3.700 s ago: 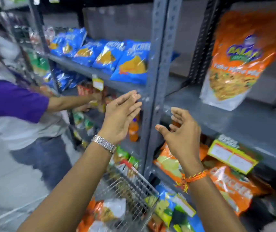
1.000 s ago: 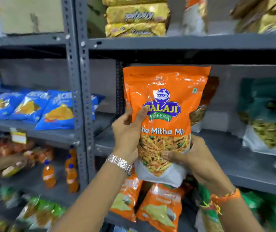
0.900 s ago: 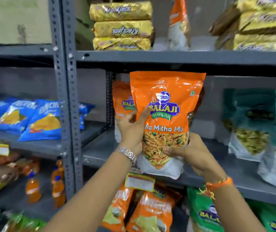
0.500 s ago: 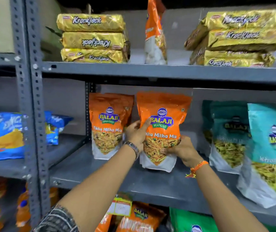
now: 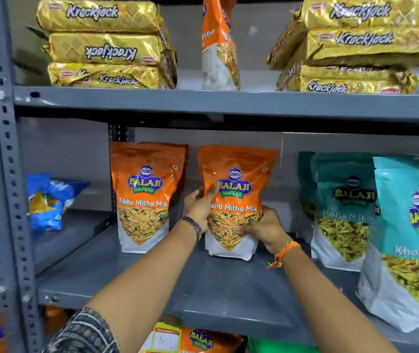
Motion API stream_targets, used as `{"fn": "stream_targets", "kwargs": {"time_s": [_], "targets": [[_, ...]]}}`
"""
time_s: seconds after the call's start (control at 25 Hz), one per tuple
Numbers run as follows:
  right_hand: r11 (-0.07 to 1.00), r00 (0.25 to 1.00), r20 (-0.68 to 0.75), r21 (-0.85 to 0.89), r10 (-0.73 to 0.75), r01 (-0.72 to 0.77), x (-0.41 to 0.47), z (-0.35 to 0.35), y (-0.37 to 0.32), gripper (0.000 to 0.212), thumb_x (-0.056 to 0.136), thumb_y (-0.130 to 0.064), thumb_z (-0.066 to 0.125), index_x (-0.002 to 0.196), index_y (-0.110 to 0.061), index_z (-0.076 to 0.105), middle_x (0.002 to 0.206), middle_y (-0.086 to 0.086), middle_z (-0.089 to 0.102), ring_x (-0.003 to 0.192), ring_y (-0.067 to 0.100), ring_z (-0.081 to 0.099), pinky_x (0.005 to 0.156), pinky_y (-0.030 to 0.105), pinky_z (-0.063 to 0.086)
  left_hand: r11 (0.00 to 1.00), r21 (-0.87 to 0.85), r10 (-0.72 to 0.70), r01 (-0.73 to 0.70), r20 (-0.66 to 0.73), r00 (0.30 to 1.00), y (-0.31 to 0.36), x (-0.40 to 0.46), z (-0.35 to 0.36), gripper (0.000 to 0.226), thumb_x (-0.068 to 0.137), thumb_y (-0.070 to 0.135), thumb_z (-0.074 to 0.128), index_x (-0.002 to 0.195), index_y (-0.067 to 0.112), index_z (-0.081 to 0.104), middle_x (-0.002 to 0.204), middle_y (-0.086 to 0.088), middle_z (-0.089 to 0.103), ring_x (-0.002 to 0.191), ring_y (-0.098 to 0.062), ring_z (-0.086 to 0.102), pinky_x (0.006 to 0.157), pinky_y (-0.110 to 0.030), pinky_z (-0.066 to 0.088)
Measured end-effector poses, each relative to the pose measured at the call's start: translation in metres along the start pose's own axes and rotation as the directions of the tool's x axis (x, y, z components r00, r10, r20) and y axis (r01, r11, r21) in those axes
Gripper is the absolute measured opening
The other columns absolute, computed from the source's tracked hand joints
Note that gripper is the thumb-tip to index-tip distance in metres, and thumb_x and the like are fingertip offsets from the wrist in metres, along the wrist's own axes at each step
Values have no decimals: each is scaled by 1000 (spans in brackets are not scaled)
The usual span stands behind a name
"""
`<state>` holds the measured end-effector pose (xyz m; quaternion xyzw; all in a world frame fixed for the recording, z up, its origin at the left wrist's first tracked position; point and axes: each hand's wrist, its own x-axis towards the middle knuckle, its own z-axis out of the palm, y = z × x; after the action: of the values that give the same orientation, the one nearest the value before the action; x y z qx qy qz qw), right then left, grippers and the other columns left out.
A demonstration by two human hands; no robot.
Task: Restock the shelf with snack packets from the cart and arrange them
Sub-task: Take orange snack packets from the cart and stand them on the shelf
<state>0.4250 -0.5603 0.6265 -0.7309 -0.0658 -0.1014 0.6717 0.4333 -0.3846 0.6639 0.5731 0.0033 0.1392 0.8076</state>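
Observation:
An orange Balaji Tikha Mitha Mix packet [image 5: 239,174] stands upright on the grey middle shelf [image 5: 203,284], its white base touching the shelf. My left hand [image 5: 199,206] grips its left edge, thumb across the front. My right hand [image 5: 262,228] holds its lower right side. To its left stands another orange packet [image 5: 144,194] of the same kind, with more behind it. A gap separates the two. The cart is out of view.
Teal Balaji packets [image 5: 343,212] [image 5: 412,240] stand at the right of the same shelf. Above, gold Krackjack stacks [image 5: 106,44] [image 5: 361,47] flank a sideways orange packet [image 5: 218,44]. Blue packets [image 5: 48,200] lie beyond the grey upright [image 5: 2,174] at left. An orange packet [image 5: 203,340] sits below.
Both hands took the orange packet from in front of me back onto the middle shelf and set it down beside the other orange packet. Earlier my hands were empty near the cart.

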Motion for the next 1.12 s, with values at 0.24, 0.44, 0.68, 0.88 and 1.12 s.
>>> {"fn": "stream_targets", "kwargs": {"time_s": [0.24,0.44,0.68,0.88,1.12], "targets": [[999,997,-71,-50,-4,1,-23,7,-9,107,37,-2,98,131,-14,47,116,4,68,110,29,67,96,51,55,997,42,65,-67,47,997,9,-10,-15,33,80,24,82,109,12,74,112,-13,76,93,-23,74,81,-38,61],[967,925,-332,-228,-186,113,-71,22,-38,111,54,-2,95,146,-15,34,142,10,52,130,30,53,103,43,46,992,-51,120,-117,61,991,35,-44,-40,50,86,9,74,134,6,60,130,-9,67,115,-15,64,94,-23,49],[822,793,-238,-271,-561,501,-144,112,-39,95,57,-16,91,139,-12,45,139,7,51,129,24,51,110,44,42,970,-171,180,-174,19,984,61,-121,-110,41,94,2,62,134,0,58,132,-14,65,121,-16,62,107,-26,45],[816,820,87,-84,-566,572,-208,211,-11,83,60,-16,86,135,-10,50,134,2,55,127,16,52,109,34,43,958,-159,208,-239,-191,959,48,-187,-223,30,96,3,58,126,8,63,116,-8,73,117,-20,66,98,-20,50],[909,783,534,-62,-319,413,-284,323,85,78,60,-13,88,130,-15,55,127,-11,54,119,4,49,106,28,43,982,-117,46,-147,-611,790,-23,-294,-411,23,98,7,56,118,16,64,105,4,75,99,-8,70,98,-22,50]]}}
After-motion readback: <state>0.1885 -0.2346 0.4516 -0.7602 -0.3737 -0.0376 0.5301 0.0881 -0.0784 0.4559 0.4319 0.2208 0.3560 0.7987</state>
